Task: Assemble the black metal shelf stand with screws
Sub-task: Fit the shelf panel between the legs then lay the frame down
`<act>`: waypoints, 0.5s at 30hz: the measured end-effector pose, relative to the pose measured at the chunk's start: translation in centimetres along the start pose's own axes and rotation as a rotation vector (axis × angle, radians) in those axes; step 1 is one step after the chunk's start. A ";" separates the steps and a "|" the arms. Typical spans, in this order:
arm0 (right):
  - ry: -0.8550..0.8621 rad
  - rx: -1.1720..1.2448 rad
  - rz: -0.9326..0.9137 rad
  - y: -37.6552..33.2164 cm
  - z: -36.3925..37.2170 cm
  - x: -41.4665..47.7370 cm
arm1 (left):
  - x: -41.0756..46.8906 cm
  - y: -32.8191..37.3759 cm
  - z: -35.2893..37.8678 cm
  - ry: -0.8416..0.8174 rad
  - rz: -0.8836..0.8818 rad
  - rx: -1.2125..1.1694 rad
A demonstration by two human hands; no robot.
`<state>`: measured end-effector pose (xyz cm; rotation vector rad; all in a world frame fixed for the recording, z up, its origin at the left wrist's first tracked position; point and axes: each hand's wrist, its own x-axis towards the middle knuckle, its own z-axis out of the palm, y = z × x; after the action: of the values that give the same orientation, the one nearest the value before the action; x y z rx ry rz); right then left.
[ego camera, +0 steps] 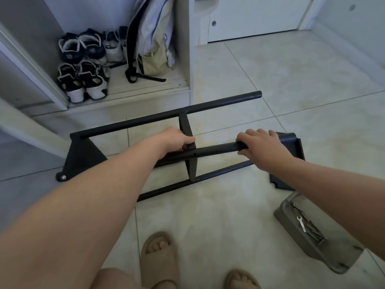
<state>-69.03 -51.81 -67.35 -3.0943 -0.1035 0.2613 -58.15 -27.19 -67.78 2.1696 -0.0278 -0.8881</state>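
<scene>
The black metal shelf stand (133,122) lies on the tiled floor, with long round tubes joined by a cross brace (188,130). A triangular end plate (80,157) with a screw in its corner closes the left end. Another end plate (295,147) sits at the right. My left hand (177,140) grips the middle tube where it meets the cross brace. My right hand (262,147) grips the same middle tube (216,150) further right, fingers curled over it. A small hole shows in that tube between my hands.
A grey tray (291,222) at the lower right holds a small wrench (302,224) and several screws. Shoes (83,65) and a bag (152,44) fill an open closet at the back left. My feet in beige slippers (158,259) stand near the bottom edge.
</scene>
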 end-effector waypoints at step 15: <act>-0.204 -0.029 -0.028 0.6 2.5 -0.3 | 0.2 -2.9 1.7 -0.135 -0.041 -0.098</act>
<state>-69.67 -52.33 -69.76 -3.0824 -0.1579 0.5788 -59.74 -26.31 -70.60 2.0238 -0.0066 -1.0367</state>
